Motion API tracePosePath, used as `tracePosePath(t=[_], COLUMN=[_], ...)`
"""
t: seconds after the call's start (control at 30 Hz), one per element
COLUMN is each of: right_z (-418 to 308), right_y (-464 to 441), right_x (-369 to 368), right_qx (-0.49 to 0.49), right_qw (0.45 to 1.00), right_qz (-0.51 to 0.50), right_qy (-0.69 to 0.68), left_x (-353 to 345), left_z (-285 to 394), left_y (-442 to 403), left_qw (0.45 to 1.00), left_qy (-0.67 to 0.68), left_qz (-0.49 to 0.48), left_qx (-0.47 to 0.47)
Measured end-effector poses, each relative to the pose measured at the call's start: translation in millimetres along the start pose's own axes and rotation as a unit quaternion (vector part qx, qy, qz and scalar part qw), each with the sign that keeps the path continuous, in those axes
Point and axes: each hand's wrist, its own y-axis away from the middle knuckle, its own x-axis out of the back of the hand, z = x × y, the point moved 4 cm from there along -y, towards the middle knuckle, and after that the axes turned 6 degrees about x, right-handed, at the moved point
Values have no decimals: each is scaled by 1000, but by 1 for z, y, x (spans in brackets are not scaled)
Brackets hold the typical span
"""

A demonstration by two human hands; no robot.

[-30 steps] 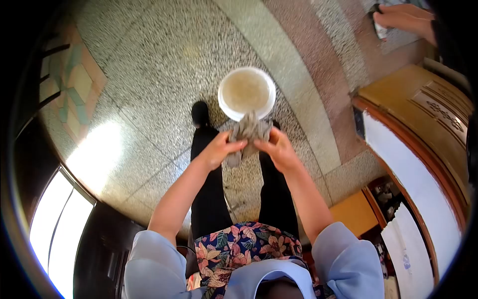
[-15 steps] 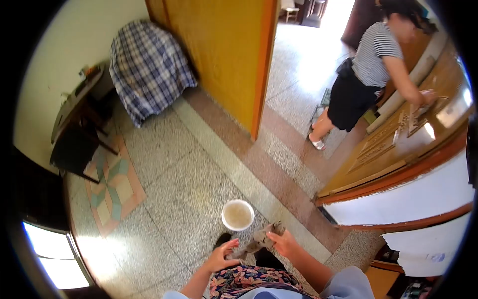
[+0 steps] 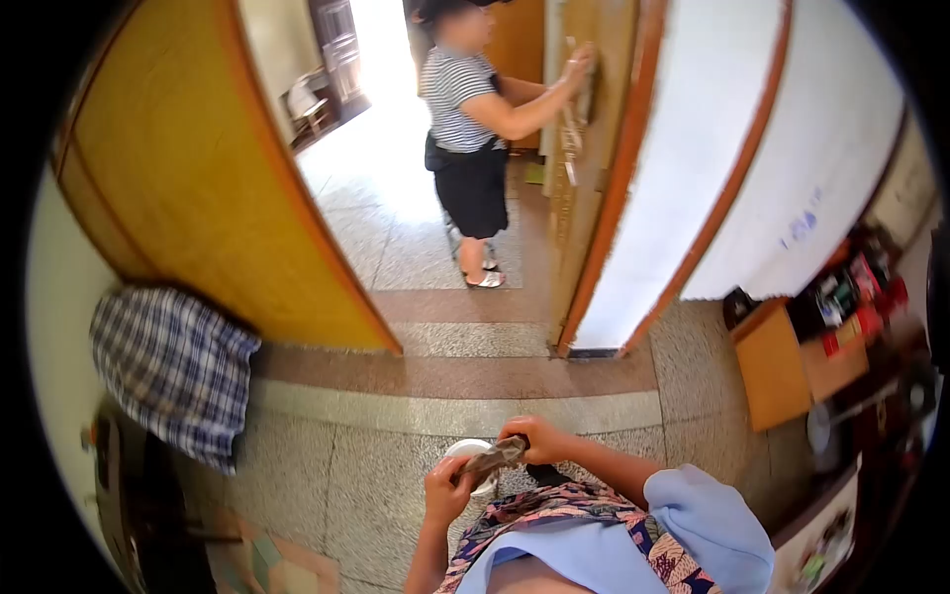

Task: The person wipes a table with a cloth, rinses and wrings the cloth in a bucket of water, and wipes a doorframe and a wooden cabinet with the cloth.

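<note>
A greyish-brown rag (image 3: 498, 456) is stretched between my two hands in front of my body. My left hand (image 3: 445, 489) is closed on its lower left end, and my right hand (image 3: 535, 437) grips the upper right end. Beneath the rag, a white bucket (image 3: 463, 448) stands on the floor, partly covered by the rag and my left hand. What is inside it is mostly hidden now.
Ahead, a person in a striped top (image 3: 457, 94) stands in the doorway, hands against the wooden door (image 3: 579, 188). A checked cloth (image 3: 178, 371) covers something at left. A wooden cabinet (image 3: 767, 366) stands at right, with assorted items near it.
My view has turned right towards the doorway. My left hand's fingers, looser around the rag before, have closed on its end. The person at the door has raised their hands higher.
</note>
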Motion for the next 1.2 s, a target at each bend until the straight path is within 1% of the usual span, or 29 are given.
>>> tracePosePath(t=[0.1, 0.13, 0.23, 0.27, 0.3, 0.33, 0.37, 0.4, 0.47, 0.5, 0.53, 0.57, 0.6, 0.63, 0.67, 0.7, 0.73, 0.8, 0.9, 0.93, 0.97, 1.07, 1.17, 1.2], right_z=[-12, -19, -33, -28, -18, 8, 22, 29, 26, 19, 14, 11, 9, 9, 9, 10, 11, 13, 16, 17, 18, 24, 33, 36], right_y=[14, 18, 42, 52, 64, 79, 88, 92, 101, 106, 111, 116, 120, 124, 128, 133, 138, 156, 191, 204, 219, 258, 296, 311], right_x=[-3, -2, -6, -12, -21, -34, -46, -56, -61, -59, -56, -53, -49, -45, -42, -34, -27, -16, 2, 7, 14, 43, 76, 85], right_qx=[-53, -79, -160, -189, -216, -269, -291, -304, -260, -236, -224, -216, -207, -201, -200, -198, -195, -194, -192, -193, -192, -186, -179, -180], right_qw=[989, 979, 924, 897, 866, 873, 862, 834, 811, 802, 798, 796, 794, 794, 793, 793, 791, 787, 778, 773, 769, 755, 744, 740], right_qz=[78, 135, 301, 358, 412, 400, 411, 431, 458, 465, 469, 473, 477, 483, 488, 494, 500, 514, 536, 544, 552, 579, 602, 609], right_qy=[110, 128, 172, 178, 183, 70, -52, -162, -254, -290, -305, -311, -316, -311, -306, -297, -293, -280, -265, -262, -257, -245, -228, -221], left_x=[11, 15, 3, -9, -19, -33, -47, -57, -75, -89, -106, -115, -120, -124, -127, -131, -146, -197, -230, -243, -251, -288, -323, -337], left_z=[17, 28, 53, 48, 52, 58, 68, 81, 106, 102, 91, 92, 90, 88, 88, 91, 82, 35, 63, 65, 78, 127, 168, 176], left_y=[-4, -5, -12, -11, -8, -5, -1, 3, 10, 13, 13, 17, 18, 18, 17, 16, 16, 7, 9, 13, 19, 26, 29, 29], left_qw=[997, 995, 981, 959, 941, 919, 894, 876, 836, 764, 676, 573, 698, 796, 866, 904, 903, 896, 904, 902, 876, 877, 867, 866], left_qy=[-26, -27, 47, 94, 127, 158, 188, 223, 290, 380, 460, 528, 393, 246, 93, -61, -17, 71, 15, 106, 191, 205, 206, 194], left_qz=[-20, -31, -173, -267, -315, -362, -406, -426, -464, -508, -541, -559, -557, -533, -488, -423, -427, -435, -368, -409, -439, -433, -453, -459], left_qx=[-71, -95, -69, -8, 3, 14, 26, 26, 29, 113, 199, 283, 219, 145, 63, -23, -30, -43, -219, -86, 50, -29, -31, -45])
